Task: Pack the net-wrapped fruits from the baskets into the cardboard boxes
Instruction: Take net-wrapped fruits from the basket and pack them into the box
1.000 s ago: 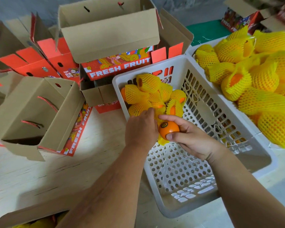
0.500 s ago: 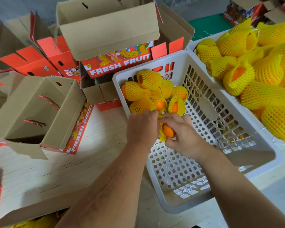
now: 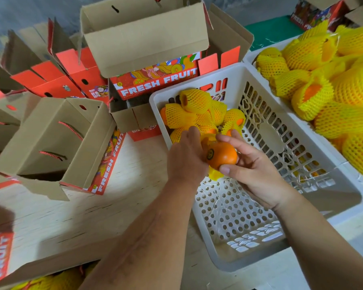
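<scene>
Item: orange (image 3: 222,155), bare, dark round sticker facing up-left. Held over the near-left part of the white basket (image 3: 260,258), between both hands.

Right hand (image 3: 254,174): grasping the orange, thumb under its near side, fingers over the far side.

Left hand (image 3: 187,158): fingers curled at the orange's left side, against a scrap of yellow net (image 3: 214,174) showing just beneath the fruit; whether it pinches the net or the fruit cannot be told.

Remaining stock, same basket: a small cluster of net-wrapped fruits (image 3: 197,114) in the far-left corner, just beyond the hands. Second basket to the right: heaped wrapped fruit (image 3: 333,97).

Destination: open cardboard box (image 3: 57,141) on the table (image 3: 92,216), well to the left of the hands, the left hand nearer. A second box (image 3: 155,82), marked FRESH FRUIT, stands just beyond the basket.

Judgement: the orange appears out of its net, so re-sleeving likely comes before packing; the carry then runs leftward.
</scene>
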{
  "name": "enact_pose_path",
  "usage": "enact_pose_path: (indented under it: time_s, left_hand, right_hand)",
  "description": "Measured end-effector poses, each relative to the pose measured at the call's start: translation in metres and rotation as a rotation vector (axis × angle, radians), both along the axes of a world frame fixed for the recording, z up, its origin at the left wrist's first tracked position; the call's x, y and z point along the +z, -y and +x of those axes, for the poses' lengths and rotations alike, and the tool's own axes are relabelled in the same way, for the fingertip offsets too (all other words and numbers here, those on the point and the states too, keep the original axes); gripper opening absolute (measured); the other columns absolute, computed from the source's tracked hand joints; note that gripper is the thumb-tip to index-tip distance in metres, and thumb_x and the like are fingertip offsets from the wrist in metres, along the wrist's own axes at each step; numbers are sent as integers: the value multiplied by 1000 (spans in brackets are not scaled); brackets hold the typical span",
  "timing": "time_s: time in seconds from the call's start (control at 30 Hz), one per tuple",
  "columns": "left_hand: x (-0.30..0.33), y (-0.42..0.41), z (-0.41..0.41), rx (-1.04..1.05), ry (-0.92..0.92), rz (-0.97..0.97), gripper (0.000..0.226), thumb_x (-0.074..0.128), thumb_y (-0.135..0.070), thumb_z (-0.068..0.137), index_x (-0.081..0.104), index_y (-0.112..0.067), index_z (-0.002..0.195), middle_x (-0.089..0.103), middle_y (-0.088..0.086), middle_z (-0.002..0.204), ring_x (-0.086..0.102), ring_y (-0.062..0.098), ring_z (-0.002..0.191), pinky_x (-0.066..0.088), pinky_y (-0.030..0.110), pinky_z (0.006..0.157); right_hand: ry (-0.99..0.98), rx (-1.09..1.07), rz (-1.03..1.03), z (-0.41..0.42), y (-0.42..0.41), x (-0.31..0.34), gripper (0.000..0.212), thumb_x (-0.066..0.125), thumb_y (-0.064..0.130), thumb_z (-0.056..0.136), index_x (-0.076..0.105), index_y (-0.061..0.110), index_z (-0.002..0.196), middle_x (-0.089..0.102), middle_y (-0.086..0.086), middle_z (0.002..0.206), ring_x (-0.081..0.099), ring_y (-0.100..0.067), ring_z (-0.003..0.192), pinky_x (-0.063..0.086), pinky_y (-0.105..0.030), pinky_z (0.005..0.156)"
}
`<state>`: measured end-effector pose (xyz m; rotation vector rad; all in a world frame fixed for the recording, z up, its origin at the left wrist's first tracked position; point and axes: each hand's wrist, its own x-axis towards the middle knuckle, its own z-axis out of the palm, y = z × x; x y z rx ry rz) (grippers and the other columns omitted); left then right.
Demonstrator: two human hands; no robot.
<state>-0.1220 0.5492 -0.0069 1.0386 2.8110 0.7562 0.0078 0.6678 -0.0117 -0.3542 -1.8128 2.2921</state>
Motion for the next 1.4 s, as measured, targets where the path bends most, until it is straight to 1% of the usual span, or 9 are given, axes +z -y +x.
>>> enact_pose_path:
  time_s: [0.07, 0.13, 0.33, 0.47, 0.6, 0.7, 0.93, 1.2, 1.4]
  left_hand:
    - [0, -2, -1, 25, -5, 2, 27, 53, -38, 104, 45, -14, 113, 63, 9, 103, 64, 37, 88, 50, 48, 68]
    - [0, -4, -2, 63, 6, 35, 27, 42, -42, 108, 45, -15, 113, 67, 9, 98, 65, 38, 85, 50, 46, 65]
    - [-2, 0, -4, 41, -15, 112, 31, 44, -44, 108, 48, -14, 116, 69, 9, 90, 66, 38, 78, 47, 43, 56]
    - [-7, 6, -6, -47, -67, 141, 22, 56, -38, 105, 55, -19, 116, 70, 0, 93, 66, 30, 76, 42, 35, 54]
    - [-10, 6, -7, -69, -87, 171, 18, 57, -39, 104, 60, -23, 112, 69, -5, 96, 64, 25, 75, 47, 36, 55]
    - [-11, 5, -7, -91, -114, 172, 20, 60, -38, 103, 62, -19, 110, 66, -4, 106, 63, 24, 78, 45, 35, 58]
    - [-8, 7, -6, -139, -117, 160, 13, 64, -30, 99, 62, -21, 108, 68, -7, 100, 62, 22, 75, 35, 31, 60]
    - [-6, 9, -6, -219, -151, 140, 14, 65, -35, 101, 64, -22, 107, 68, -8, 98, 60, 16, 71, 39, 32, 61]
    - [-7, 10, -7, -269, -108, 157, 11, 69, -29, 96, 65, -26, 106, 66, -10, 102, 61, 13, 72, 48, 38, 61]
  right_hand:
    - [-10, 107, -79, 5, -3, 3, 69, 85, 15, 71, 66, 34, 135, 18, 6, 168, 35, 0, 147, 51, -31, 102]
    - [-4, 217, -60, 10, -6, 3, 70, 89, 19, 72, 65, 35, 137, 31, 10, 165, 37, 1, 145, 50, -25, 100]
    - [108, 212, 40, 7, -2, -2, 71, 85, 26, 73, 61, 44, 138, 58, 34, 135, 1, -5, 157, 17, -53, 126]
    - [140, 65, -117, -1, -3, -3, 73, 88, 15, 74, 63, 33, 139, 17, 4, 168, 37, -6, 147, 36, -46, 120]
    - [157, -26, -116, -10, -7, -12, 68, 79, 13, 81, 54, 9, 144, 66, -10, 128, 61, -22, 117, 43, -44, 114]
    - [155, -222, -88, -17, -11, -14, 67, 84, 23, 78, 58, 8, 137, 71, -6, 107, 65, -16, 97, 51, -39, 95]
    - [228, -383, 151, -22, -8, -28, 95, 89, 46, 70, 36, 30, 147, 61, 7, 124, 66, 3, 103, 58, -22, 81]
    - [241, -269, -215, -28, -9, -34, 46, 85, 25, 78, 66, 19, 120, 67, -3, 86, 57, -15, 73, 50, -26, 66]
    - [246, -456, 27, -28, -7, -39, 41, 85, 21, 84, 67, 21, 121, 78, 5, 92, 73, -9, 80, 54, -20, 66]
